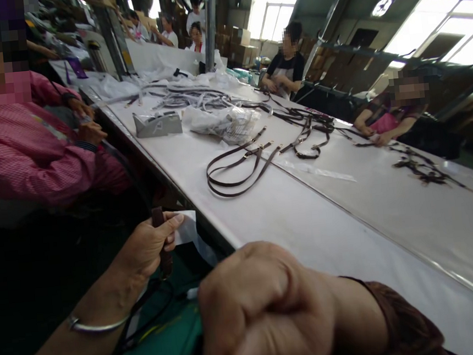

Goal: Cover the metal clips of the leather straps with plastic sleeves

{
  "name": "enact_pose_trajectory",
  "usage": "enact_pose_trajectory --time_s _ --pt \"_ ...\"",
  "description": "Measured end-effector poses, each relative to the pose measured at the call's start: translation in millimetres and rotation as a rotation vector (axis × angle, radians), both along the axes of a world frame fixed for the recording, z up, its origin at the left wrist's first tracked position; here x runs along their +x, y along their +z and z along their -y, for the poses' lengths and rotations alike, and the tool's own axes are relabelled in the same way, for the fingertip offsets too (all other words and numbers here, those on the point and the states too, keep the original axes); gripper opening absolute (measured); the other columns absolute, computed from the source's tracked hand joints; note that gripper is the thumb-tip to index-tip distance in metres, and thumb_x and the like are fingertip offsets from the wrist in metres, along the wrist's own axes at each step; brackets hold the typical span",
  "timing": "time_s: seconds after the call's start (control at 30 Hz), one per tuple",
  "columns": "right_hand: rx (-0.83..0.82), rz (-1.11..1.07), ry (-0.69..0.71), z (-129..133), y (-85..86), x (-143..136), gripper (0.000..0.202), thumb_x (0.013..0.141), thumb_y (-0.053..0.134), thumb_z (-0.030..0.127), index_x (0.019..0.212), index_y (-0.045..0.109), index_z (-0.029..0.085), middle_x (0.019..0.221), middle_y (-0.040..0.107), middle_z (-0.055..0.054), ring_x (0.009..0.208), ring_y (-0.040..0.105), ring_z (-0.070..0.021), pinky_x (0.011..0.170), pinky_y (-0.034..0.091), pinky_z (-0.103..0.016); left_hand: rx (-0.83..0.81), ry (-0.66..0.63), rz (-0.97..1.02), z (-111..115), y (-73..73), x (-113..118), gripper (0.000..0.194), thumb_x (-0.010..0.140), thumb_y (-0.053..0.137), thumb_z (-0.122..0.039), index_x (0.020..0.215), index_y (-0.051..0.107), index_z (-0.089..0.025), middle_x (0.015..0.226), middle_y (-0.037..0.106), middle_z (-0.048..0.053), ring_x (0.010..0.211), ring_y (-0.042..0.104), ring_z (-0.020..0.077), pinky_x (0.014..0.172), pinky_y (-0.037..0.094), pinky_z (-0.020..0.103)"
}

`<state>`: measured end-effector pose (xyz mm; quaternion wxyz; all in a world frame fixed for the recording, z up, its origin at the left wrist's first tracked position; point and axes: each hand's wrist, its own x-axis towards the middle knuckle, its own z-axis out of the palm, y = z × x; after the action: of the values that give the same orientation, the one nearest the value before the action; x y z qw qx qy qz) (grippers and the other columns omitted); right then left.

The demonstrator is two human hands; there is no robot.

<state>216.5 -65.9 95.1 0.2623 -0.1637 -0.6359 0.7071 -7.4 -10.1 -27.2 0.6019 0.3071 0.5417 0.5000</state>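
Observation:
My left hand (145, 249) is closed on a dark brown strap (167, 263), which hangs down below the fingers near the table's edge. Thumb and forefinger also pinch a white sheet-like piece (188, 226). Close to the camera, my right hand (268, 307) is curled into a fist with the knuckles toward me. Whatever it may hold is hidden. Beneath both hands lies green cloth (163, 338) over my lap, with a dark cord across it.
The long white table (298, 222) runs away from me. On it lie looped brown straps (229, 192), a grey holder (157, 125) and a clear plastic bag (223, 122). A co-worker in a pink checked sleeve (31, 151) sits close on the left; others work across the table.

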Motion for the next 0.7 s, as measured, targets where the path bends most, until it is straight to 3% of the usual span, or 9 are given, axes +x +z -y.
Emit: enact_pose_trajectory --time_s 0.13,0.2,0.27,0.37,0.53,0.63,0.7 --pt "-0.046 0.215 -0.382 -36.5 -79.4 -11.4 0.055 0.082 0.064 0.062 0.051 0.048 0.02 0.046 0.046 0.002 0.044 0.038 -0.0097 0.044 0.032 -0.024 0.006 -0.027 -0.015 2.8 0.3 -1.2 0.044 0.055 0.091 -0.037 0.083 0.068 -0.011 0.054 0.046 -0.006 0.046 0.038 0.0052 0.039 0.028 0.016" --pt "-0.026 0.354 -0.434 -52.2 -119.0 -15.4 0.052 0.085 0.061 0.064 0.062 0.056 0.017 0.055 0.052 0.001 0.05 0.044 -0.0096 0.048 0.033 -0.023 0.007 -0.065 -0.02 5.4 -2.0 -0.2 0.044 0.056 0.091 -0.038 0.083 0.069 -0.011 0.054 0.046 -0.006 0.045 0.038 0.005 0.039 0.027 0.016" --pt "-0.02 0.393 -0.377 -59.4 -145.9 -19.9 0.05 0.088 0.058 0.064 0.076 0.062 0.015 0.065 0.057 0.001 0.058 0.049 -0.0099 0.054 0.037 -0.022 -0.011 -0.138 -0.032 8.9 -4.6 2.5 0.042 0.059 0.089 -0.041 0.082 0.069 -0.012 0.054 0.047 -0.005 0.044 0.037 0.0049 0.039 0.027 0.017" --pt "-0.157 0.325 -0.312 -57.2 -160.3 -28.6 0.049 0.086 0.061 0.063 0.075 0.062 0.015 0.061 0.056 0.002 0.055 0.048 -0.0091 0.053 0.036 -0.022 -0.031 -0.211 -0.086 14.3 -7.7 8.0 0.04 0.06 0.087 -0.043 0.08 0.069 -0.013 0.057 0.053 -0.003 0.046 0.041 0.0065 0.041 0.029 0.018" --pt "-0.383 0.301 -0.401 -51.3 -159.0 -35.0 0.042 0.065 0.084 0.048 0.063 0.06 0.014 0.05 0.054 0.003 0.046 0.043 -0.0074 0.046 0.031 -0.022 -0.043 -0.282 -0.161 20.4 -11.9 7.6 0.048 0.065 0.082 -0.058 0.078 0.066 -0.014 0.051 0.048 -0.003 0.044 0.038 0.008 0.04 0.026 0.019" --pt "-0.483 0.247 -0.477 -54.4 -164.4 -31.4 0.045 0.061 0.087 0.048 0.06 0.056 0.015 0.047 0.052 0.003 0.042 0.042 -0.0073 0.043 0.029 -0.022 -0.042 -0.255 -0.114 23.6 -12.7 1.0 0.065 0.076 0.065 -0.072 0.104 0.066 -0.014 0.06 0.057 0.0 0.044 0.038 0.0077 0.04 0.028 0.019" --pt "-0.571 0.143 -0.548 -58.6 -171.0 -29.5 0.046 0.061 0.087 0.048 0.062 0.053 0.017 0.047 0.051 0.004 0.041 0.042 -0.0077 0.042 0.029 -0.021 -0.067 -0.24 -0.067 27.0 -12.2 -3.1 0.074 0.083 0.053 -0.074 0.127 0.057 -0.014 0.06 0.059 0.0 0.04 0.035 0.0085 0.038 0.028 0.02"
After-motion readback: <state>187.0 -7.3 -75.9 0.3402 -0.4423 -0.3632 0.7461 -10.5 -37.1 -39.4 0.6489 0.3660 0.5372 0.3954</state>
